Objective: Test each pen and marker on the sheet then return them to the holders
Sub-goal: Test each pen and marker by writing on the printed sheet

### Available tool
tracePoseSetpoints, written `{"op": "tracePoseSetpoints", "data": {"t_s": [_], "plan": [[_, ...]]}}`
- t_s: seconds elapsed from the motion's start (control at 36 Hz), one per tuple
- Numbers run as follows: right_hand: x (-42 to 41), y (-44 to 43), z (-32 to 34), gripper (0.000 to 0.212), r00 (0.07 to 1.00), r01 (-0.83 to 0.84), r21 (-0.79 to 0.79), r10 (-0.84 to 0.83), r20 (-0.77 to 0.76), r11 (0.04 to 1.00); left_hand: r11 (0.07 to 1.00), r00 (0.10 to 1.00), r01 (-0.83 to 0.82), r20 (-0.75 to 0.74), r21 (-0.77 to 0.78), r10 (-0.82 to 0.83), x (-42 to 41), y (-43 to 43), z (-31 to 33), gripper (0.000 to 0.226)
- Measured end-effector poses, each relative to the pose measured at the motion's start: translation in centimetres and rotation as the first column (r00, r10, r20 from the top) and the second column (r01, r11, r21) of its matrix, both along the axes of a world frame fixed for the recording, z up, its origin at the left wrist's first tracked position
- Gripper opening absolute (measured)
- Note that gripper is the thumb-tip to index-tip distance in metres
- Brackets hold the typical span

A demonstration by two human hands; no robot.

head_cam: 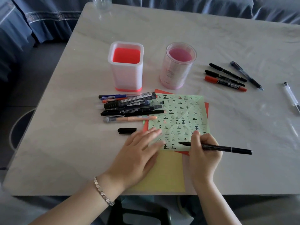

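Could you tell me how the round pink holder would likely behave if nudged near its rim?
The round pink holder stands empty and is taller than wide, so it is probably light and might tip rather than slide. Its translucent wall looks like rigid plastic, likely stiff to grip. Tipped over, it could roll.

Table top (pixel 211 38) — pale, marble-patterned, smooth with a soft sheen. Square holder (pixel 125 67): frosted white plastic. Round holder (pixel 177 69): clear glossy plastic, pink-tinted. Green sheet (pixel 178 114) — matt paper, creased. Black marker (pixel 227 148): matt plastic. Bracelet (pixel 101 191): bright metal. Far drapery (pixel 48 18): blue cloth.
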State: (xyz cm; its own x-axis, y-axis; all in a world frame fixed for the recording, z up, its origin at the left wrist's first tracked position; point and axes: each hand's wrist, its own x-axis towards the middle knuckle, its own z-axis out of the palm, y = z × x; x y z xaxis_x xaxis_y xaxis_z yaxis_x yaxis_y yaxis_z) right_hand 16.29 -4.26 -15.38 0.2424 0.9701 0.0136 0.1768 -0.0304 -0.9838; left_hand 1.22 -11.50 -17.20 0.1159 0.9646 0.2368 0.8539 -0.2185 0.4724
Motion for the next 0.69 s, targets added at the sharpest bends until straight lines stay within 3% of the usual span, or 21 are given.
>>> {"op": "tracePoseSetpoints", "data": {"t_s": [0.17,0.31,0.44,0.58,0.69], "plan": [[2.0,0.9,0.9,0.031,0.995,-0.086,-0.077,0.089,0.036,0.993,0.918,0.916,-0.384,-0.081,0.099,0.392,-2.0,-0.1,0.4,0.030],[2.8,1.2,2.0,0.030,0.981,-0.183,-0.108,0.188,0.043,0.977,0.902,0.899,-0.425,-0.086,0.070,0.430,-3.8,-0.2,0.3,0.023],[2.5,0.9,4.2,0.032,0.949,-0.282,-0.159,0.251,-0.190,0.946,0.896,0.895,-0.444,-0.047,-0.012,0.443,-3.8,-0.3,1.3,0.018],[2.2,0.4,6.0,0.045,0.890,-0.382,-0.170,0.313,-0.332,0.908,0.880,0.802,-0.390,0.370,-0.271,0.469,-1.2,0.3,4.8,0.015],[2.2,0.3,7.3,0.040,0.846,-0.424,-0.134,0.339,-0.412,0.896,0.930,0.748,-0.227,0.560,-0.290,0.357,0.4,0.9,6.8,0.010]]}}
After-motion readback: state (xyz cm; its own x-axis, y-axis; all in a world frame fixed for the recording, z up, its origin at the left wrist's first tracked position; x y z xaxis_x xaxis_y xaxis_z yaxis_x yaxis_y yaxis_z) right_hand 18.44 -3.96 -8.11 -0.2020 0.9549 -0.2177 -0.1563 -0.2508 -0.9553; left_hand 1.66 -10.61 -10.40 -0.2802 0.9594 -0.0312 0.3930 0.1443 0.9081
